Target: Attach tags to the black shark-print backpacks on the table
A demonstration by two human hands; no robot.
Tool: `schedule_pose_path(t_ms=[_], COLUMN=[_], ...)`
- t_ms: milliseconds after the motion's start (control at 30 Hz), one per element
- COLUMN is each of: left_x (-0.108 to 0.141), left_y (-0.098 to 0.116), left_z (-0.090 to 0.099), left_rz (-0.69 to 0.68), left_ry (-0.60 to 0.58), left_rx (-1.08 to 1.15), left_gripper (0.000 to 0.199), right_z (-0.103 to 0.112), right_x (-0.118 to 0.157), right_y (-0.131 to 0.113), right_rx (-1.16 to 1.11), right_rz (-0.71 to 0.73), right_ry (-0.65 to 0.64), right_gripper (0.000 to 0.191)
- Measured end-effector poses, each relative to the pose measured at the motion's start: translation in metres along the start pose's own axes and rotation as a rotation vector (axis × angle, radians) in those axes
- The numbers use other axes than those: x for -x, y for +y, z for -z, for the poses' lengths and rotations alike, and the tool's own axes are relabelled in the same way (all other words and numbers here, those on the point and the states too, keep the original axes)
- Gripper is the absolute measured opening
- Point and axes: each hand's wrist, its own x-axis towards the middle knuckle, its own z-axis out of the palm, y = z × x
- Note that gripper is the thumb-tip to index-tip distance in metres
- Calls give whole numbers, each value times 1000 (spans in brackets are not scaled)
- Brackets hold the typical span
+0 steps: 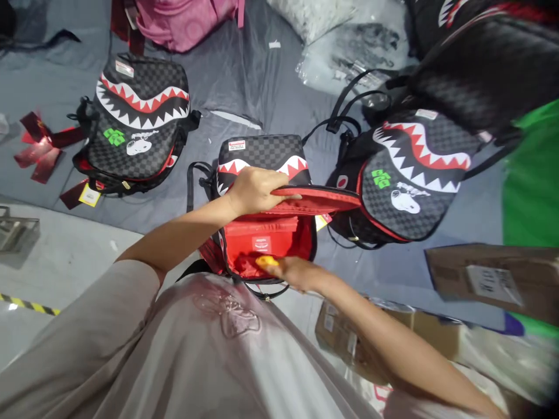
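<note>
A black checkered backpack (264, 149) with a printed shark mouth lies unzipped in front of me, its red lining (244, 241) showing. My left hand (257, 189) is closed on the edge of its front flap (323, 199) and holds it raised. My right hand (299, 273) is at the opening's near right edge, closed around a small yellow tool (266, 262) that points into the bag. The tool's kind cannot be made out, as the fingers cover part of it. A white label (262, 244) is on the lining.
Similar shark-mouth backpacks lie at left (146, 110) and right (408, 174) on the grey-covered table (236, 75). Red ribbon (41, 148) lies far left. A pink backpack (183, 23) and clear plastic bags (349, 52) are at the back. Cardboard boxes (454, 270) stand right.
</note>
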Motion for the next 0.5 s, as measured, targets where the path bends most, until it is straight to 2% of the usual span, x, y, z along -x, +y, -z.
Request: schedule_pose_path(t_ms=[33,67,100,133,200,267,333,400,500], left_x=[1,2,4,6,12,18,21,22,21], left_y=[5,11,17,22,28,24,14,3,-5], left_z=[0,1,1,1,3,6,7,4,-4], left_rz=[38,60,64,54,37,88,183,243,265], left_ry=[18,24,18,2,-17,28,111,162,171], left_rx=[29,55,76,87,76,36,0,-13,7], left_gripper=[62,63,63,63,62,61,61,62,65], right_z=[10,22,33,44,61,66,56,34,-8], right_x=[3,1,-5,-13,-33,-42,-32,-7,34], right_y=[3,3,3,1,0,6,18,28,30], right_rx=[20,51,93,136,175,171,166,146,65], right_rz=[-66,-144,-227,-300,-373,-401,-443,-478,-476], right_ry=[106,266,429,538,598,589,554,425,151], right_gripper=[50,53,53,49,39,38,44,49,45])
